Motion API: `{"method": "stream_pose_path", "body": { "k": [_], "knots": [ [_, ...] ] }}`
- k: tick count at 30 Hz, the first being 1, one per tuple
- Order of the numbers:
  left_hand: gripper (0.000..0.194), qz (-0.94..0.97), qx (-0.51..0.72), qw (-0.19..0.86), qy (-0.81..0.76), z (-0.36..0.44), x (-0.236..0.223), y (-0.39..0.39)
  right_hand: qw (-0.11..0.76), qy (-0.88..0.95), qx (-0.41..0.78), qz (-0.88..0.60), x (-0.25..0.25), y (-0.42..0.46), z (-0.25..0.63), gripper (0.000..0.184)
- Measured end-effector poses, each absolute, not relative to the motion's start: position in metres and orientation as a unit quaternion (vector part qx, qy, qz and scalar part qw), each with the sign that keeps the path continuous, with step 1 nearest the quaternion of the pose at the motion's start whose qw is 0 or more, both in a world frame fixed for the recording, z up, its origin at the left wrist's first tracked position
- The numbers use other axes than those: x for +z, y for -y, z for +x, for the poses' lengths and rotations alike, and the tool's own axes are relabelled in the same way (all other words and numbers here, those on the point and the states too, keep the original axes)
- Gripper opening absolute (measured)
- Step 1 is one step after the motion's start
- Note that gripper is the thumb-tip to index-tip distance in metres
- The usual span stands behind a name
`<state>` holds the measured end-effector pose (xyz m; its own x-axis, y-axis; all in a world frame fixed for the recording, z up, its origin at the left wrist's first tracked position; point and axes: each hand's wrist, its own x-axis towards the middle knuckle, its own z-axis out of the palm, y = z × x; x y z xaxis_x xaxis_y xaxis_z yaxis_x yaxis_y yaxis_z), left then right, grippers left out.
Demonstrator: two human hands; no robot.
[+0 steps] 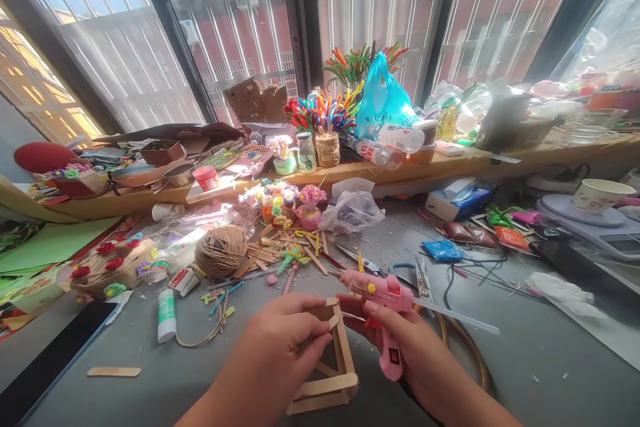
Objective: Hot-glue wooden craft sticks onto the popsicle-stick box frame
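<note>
A small frame of wooden craft sticks [327, 385] stands low on the grey table in front of me. My left hand [283, 343] has its thumb and fingers closed on a craft stick at the frame's far end, partly covering the frame. In my right hand [407, 340] is a pink hot glue gun [383, 290], its nozzle pointing left toward the frame's far corner. A clear glue stick [465, 319] sticks out from the gun's back. Some of the right fingers are hidden behind the gun and frame.
Beyond the hands lie a twine ball [221, 250], loose craft sticks [263, 257] and scissors [423, 277]. A glue stick tube [167, 315], a single craft stick [114, 371] and a phone [57, 353] are on the left. A scale [590, 217] stands right; a cluttered ledge [310, 180] runs behind.
</note>
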<state>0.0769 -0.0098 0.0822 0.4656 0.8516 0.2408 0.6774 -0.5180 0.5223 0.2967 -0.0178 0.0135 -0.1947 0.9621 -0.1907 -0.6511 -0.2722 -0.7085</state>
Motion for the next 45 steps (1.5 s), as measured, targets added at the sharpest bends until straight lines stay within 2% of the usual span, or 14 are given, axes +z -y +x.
{"method": "stream_pose_path", "body": {
  "k": [14, 19, 23, 29, 38, 45],
  "knots": [
    [0.019, 0.836, 0.215, 0.197, -0.464, 0.082, 0.093, 0.012, 0.549, 0.244, 0.726, -0.335, 0.017, 0.017, 0.296, 0.047],
    [0.021, 0.84, 0.177, 0.21, -0.468, 0.083, 0.103, 0.011, 0.55, 0.236, 0.734, -0.323, 0.014, 0.018, 0.296, 0.038],
    [0.021, 0.844, 0.166, 0.233, -0.453, 0.084, 0.109, 0.008, 0.551, 0.236, 0.735, -0.316, 0.013, 0.019, 0.296, 0.038],
    [0.026, 0.874, 0.165, 0.188, -0.417, 0.081, 0.106, 0.004, 0.55, 0.232, 0.738, -0.315, 0.015, 0.019, 0.296, 0.036],
    [0.031, 0.89, 0.156, 0.168, -0.393, 0.082, 0.102, 0.006, 0.544, 0.248, 0.736, -0.318, 0.019, 0.02, 0.295, 0.043],
    [0.028, 0.891, 0.16, 0.149, -0.397, 0.083, 0.105, 0.008, 0.547, 0.242, 0.736, -0.317, 0.018, 0.02, 0.294, 0.039]
  ]
}}
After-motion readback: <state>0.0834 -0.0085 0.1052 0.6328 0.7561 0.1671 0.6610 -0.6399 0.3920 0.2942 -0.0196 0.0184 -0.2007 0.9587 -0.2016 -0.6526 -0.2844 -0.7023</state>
